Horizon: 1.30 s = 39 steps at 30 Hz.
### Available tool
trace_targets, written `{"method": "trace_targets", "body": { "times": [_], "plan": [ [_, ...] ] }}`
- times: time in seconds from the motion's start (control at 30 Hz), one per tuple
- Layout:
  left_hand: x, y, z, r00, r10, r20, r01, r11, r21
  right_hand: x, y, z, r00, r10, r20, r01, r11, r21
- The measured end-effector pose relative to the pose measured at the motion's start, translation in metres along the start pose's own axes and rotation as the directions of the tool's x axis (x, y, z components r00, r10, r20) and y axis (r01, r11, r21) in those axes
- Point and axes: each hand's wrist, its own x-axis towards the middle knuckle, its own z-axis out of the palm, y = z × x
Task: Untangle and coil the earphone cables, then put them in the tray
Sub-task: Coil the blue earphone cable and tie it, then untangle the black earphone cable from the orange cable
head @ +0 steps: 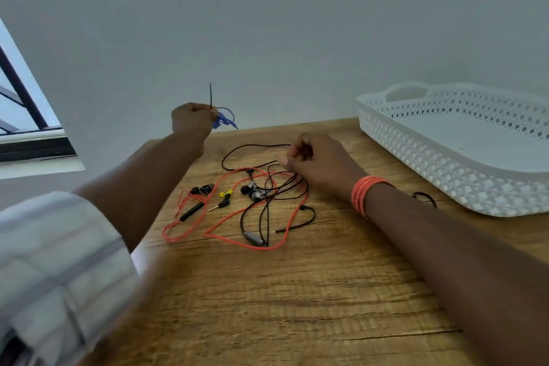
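A tangle of earphone cables lies on the wooden table: a red cable [225,239] looped around a black cable [264,217], with black earbuds [203,189] and a jack plug [221,203] among them. My left hand [191,122] is raised above the table's far edge, shut on a small blue cable coil [225,119] with a short black tie sticking up. My right hand [318,160] rests at the tangle's far right and pinches strands of the black cable. The white perforated tray [421,163] stands at the right, with nothing visible inside.
A plain wall runs behind the table. A window [26,116] is at the left. A small black loop [424,197] lies on the table beside the tray's front wall. Bare wood stretches in front of the tangle.
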Motion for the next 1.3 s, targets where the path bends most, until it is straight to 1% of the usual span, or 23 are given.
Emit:
{"method": "trace_targets", "body": {
  "times": [0.07,0.13,0.23,0.37,0.43,0.47,0.5,0.53,0.57,0.63,0.73,0.8,0.87,0.93,1.0,1.03,1.17,1.23,1.3],
  "plan": [
    [0.002,-0.014,0.005,0.996,-0.070,0.052,0.069,0.997,0.022,0.000,0.002,0.000,0.999,0.010,0.044,-0.010,1.000,0.004],
    [0.001,-0.020,0.006,0.990,-0.104,0.098,0.095,0.992,0.084,0.001,0.001,-0.001,0.998,0.019,0.055,-0.019,1.000,0.002],
    [-0.002,-0.023,0.004,0.988,-0.136,0.072,0.123,0.978,0.168,0.003,-0.002,-0.004,0.999,0.036,0.031,-0.037,0.999,0.027],
    [-0.015,-0.018,-0.007,0.996,-0.080,0.047,0.065,0.962,0.265,0.004,-0.006,-0.012,0.993,0.094,-0.072,-0.086,0.990,0.108],
    [-0.030,-0.018,-0.012,0.999,0.003,0.033,-0.014,0.951,0.309,0.004,-0.007,-0.017,0.986,0.124,-0.110,-0.112,0.987,0.113],
    [-0.041,-0.019,-0.015,0.995,0.081,0.055,-0.095,0.934,0.345,0.005,-0.006,-0.019,0.983,0.141,-0.118,-0.128,0.985,0.117],
    [-0.051,-0.020,-0.018,0.979,0.169,0.118,-0.202,0.900,0.387,0.005,-0.006,-0.021,0.980,0.158,-0.121,-0.143,0.982,0.124],
    [-0.060,-0.021,-0.020,0.947,0.241,0.210,-0.310,0.857,0.412,0.004,-0.005,-0.022,0.978,0.172,-0.117,-0.158,0.980,0.124],
    [-0.069,-0.019,-0.023,0.908,0.295,0.298,-0.402,0.811,0.426,0.004,-0.005,-0.022,0.978,0.179,-0.111,-0.165,0.979,0.123],
    [-0.078,-0.016,-0.028,0.833,0.355,0.424,-0.529,0.738,0.420,0.002,-0.006,-0.021,0.982,0.166,-0.089,-0.157,0.982,0.103],
    [-0.086,-0.008,-0.037,0.727,0.395,0.562,-0.652,0.654,0.384,-0.003,-0.012,-0.017,0.994,0.094,-0.055,-0.092,0.995,0.038],
    [-0.089,-0.005,-0.042,0.632,0.369,0.682,-0.728,0.584,0.359,-0.008,-0.019,-0.014,0.998,0.044,-0.049,-0.042,0.998,0.039],
    [-0.088,-0.004,-0.044,0.569,0.315,0.760,-0.774,0.518,0.364,-0.012,-0.026,-0.013,0.999,-0.015,-0.040,0.017,0.999,0.037],
    [-0.086,-0.004,-0.045,0.537,0.267,0.800,-0.808,0.436,0.396,-0.016,-0.033,-0.016,0.998,-0.069,0.010,0.068,0.998,0.017],
    [-0.083,-0.005,-0.045,0.512,0.225,0.829,-0.838,0.344,0.424,-0.019,-0.037,-0.016,0.991,-0.084,0.102,0.084,0.996,0.001],
    [-0.081,-0.006,-0.045,0.507,0.211,0.836,-0.843,0.323,0.429,-0.021,-0.038,-0.017,0.985,-0.082,0.152,0.083,0.997,-0.004],
    [-0.079,-0.007,-0.046,0.508,0.229,0.830,-0.847,0.307,0.434,-0.026,-0.036,-0.014,0.943,-0.022,0.333,0.028,1.000,-0.013],
    [-0.079,-0.009,-0.045,0.496,0.238,0.835,-0.856,0.297,0.423,-0.027,-0.034,-0.012,0.931,0.006,0.365,0.006,0.999,-0.031],
    [-0.081,-0.010,-0.045,0.479,0.242,0.844,-0.859,0.329,0.393,-0.028,-0.033,-0.011,0.937,0.018,0.348,-0.003,0.999,-0.043]
  ]
}}
